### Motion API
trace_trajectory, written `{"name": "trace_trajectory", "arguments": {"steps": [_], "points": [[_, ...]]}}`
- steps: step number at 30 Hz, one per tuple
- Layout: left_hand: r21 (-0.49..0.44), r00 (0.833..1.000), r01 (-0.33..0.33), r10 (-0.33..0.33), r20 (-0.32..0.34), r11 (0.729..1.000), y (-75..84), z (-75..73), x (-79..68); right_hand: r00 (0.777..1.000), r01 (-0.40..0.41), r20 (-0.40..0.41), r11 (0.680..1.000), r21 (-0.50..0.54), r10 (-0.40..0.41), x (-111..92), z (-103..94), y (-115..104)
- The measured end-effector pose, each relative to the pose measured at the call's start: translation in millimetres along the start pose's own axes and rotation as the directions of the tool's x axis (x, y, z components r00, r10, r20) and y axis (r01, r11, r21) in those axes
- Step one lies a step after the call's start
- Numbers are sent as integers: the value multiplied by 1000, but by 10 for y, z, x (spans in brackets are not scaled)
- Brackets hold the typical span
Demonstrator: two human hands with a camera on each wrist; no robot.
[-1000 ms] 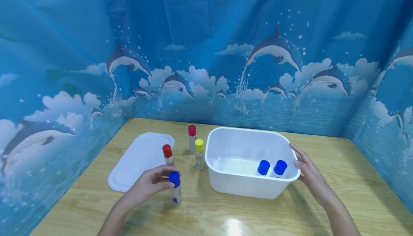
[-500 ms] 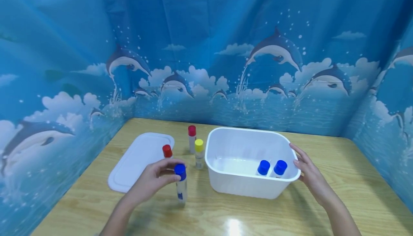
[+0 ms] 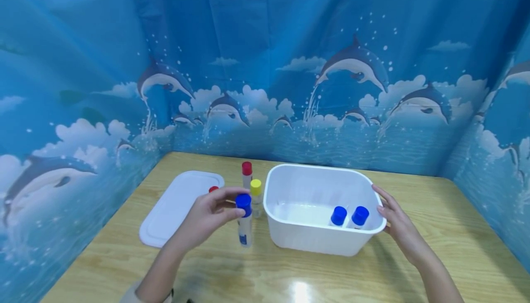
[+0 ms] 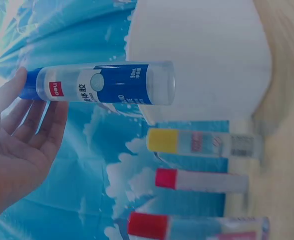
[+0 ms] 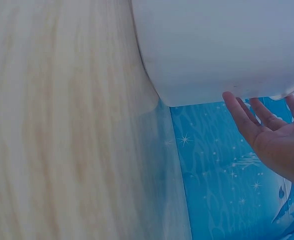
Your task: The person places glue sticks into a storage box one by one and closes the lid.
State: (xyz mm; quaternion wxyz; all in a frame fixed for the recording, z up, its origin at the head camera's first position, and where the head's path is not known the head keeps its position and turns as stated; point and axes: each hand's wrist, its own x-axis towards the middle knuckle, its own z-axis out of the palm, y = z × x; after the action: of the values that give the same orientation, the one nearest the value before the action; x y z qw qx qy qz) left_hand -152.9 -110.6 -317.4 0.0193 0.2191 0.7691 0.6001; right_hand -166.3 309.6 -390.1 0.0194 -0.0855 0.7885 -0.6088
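Note:
My left hand (image 3: 207, 215) pinches the blue cap of a clear liquid glue bottle (image 4: 122, 87) between thumb and fingers. The bottle hangs upright, raised off the table, left of the white bin (image 3: 310, 241). My right hand (image 3: 399, 227) rests with relaxed fingers against the bin's right wall, fingertips near the rim. Inside the bin, at its right end, stand two more blue-capped glue bottles (image 3: 338, 216), their lower parts hidden by the front wall. Beyond my left hand are a yellow-capped bottle (image 4: 201, 142), a slim red-capped one (image 4: 206, 181) and a wider red-capped one (image 4: 151, 227).
A white lid (image 3: 178, 206) lies flat on the wooden table (image 3: 232, 280), left of the bottles. A blue dolphin-print curtain (image 3: 265, 63) closes off the back and both sides of the table.
My left hand has lifted the blue-capped glue bottle off the table and carried it right and away from me, now covering most of one red-capped bottle. My right hand stays on the bin.

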Motion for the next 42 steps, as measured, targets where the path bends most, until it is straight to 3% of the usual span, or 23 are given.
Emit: {"name": "trace_trajectory", "arguments": {"steps": [24, 33, 42], "points": [[15, 985, -173, 173, -8, 985, 476, 177, 467, 1000, -25, -3, 1000, 9, 25, 17, -3, -3], [-21, 967, -253, 253, 20, 967, 471, 289, 682, 1000, -19, 1, 1000, 5, 19, 12, 1, 19], [-14, 969, -241, 241, 46, 971, 412, 523, 823, 1000, -13, 6, 1000, 12, 13, 15, -2, 15]]}}
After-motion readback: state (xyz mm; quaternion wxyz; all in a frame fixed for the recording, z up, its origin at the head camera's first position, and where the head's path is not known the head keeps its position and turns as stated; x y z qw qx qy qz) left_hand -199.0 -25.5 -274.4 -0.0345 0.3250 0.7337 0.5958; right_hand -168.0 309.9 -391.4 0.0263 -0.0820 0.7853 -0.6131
